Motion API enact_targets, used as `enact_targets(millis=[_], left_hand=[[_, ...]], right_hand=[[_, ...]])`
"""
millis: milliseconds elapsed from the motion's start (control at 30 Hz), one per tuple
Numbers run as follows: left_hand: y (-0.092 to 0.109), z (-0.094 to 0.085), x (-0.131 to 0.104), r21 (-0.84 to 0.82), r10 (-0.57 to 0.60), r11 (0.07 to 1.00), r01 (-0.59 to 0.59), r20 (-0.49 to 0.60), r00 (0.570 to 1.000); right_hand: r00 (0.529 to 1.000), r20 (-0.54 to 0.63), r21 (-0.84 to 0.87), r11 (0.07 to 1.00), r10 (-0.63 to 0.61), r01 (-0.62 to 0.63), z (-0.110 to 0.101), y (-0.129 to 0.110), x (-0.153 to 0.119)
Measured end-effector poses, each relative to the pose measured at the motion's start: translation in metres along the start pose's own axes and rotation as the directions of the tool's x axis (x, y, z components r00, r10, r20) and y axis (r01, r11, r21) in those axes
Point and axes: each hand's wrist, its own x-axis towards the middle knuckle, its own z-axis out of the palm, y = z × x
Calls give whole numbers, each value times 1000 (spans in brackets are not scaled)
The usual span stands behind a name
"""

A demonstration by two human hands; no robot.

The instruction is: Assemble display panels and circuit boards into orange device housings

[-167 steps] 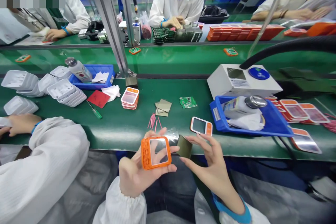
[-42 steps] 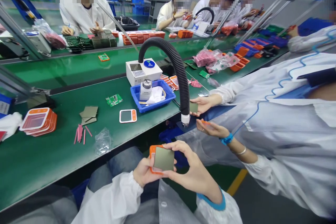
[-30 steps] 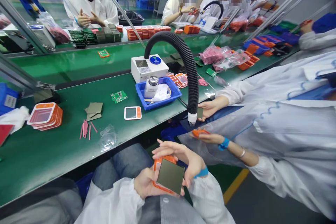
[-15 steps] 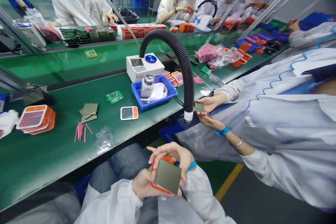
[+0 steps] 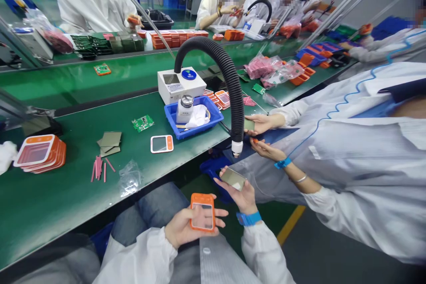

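Observation:
My left hand (image 5: 179, 227) holds an orange plastic frame (image 5: 201, 197) with a clear window, through which my fingers show. The frame rests on the fingers with my thumb on its edge. My right hand (image 5: 246, 196), with a blue wristband (image 5: 249, 218), grips a square grey-green LCD panel (image 5: 231, 178) by its edges, near the nozzle of the black hose (image 5: 237, 111). The panel and frame are apart. On the bench lie another orange-and-white frame (image 5: 169, 143), a green circuit board (image 5: 143, 123), grey-green panels (image 5: 112, 140) and thin pink strips (image 5: 97, 167).
A blue tray (image 5: 199, 128) holds a dispenser bottle (image 5: 185, 108) and white cloth. Behind it stands a white box (image 5: 166, 91) with the hose. Stacked orange frames (image 5: 58, 155) and a clear plastic bag (image 5: 129, 177) lie left. A co-worker's hands (image 5: 266, 125) are close on the right.
The LCD panel has come away from the orange frame. My right hand has carried it up and right, while the frame stays in my left hand, its window now uncovered.

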Motion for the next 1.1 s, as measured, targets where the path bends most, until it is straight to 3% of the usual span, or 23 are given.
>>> enact_targets(millis=[133, 333, 467, 567, 700, 833, 967, 1100], left_hand=[[0, -5, 2, -34, 13, 999, -15, -57, 998], [1, -7, 3, -42, 25, 999, -33, -180, 983], [7, -3, 3, -39, 43, 998, -58, -313, 949], [12, -2, 11, -48, 30, 997, -57, -437, 899], [18, -3, 33, -64, 1, 997, -49, -597, 803], [21, -7, 66, -85, -48, 996, -14, -681, 731], [18, -11, 102, -83, -72, 996, 19, -700, 710], [13, -18, 131, -94, -106, 994, 57, -690, 716]], right_hand=[[988, -156, 39, 999, 17, -11, -29, -2, 5], [972, -224, 111, 993, 72, -48, -44, 1, 30], [968, -232, 154, 986, 95, -60, -49, 7, 36], [967, -229, 186, 980, 109, -67, -49, 9, 28], [970, -212, 222, 973, 115, -67, -41, 5, 21], [978, -190, 226, 973, 88, -44, -29, -6, 25], [981, -171, 207, 977, 94, -58, -25, -13, 28], [979, -166, 181, 980, 119, -89, -24, -12, 24]])
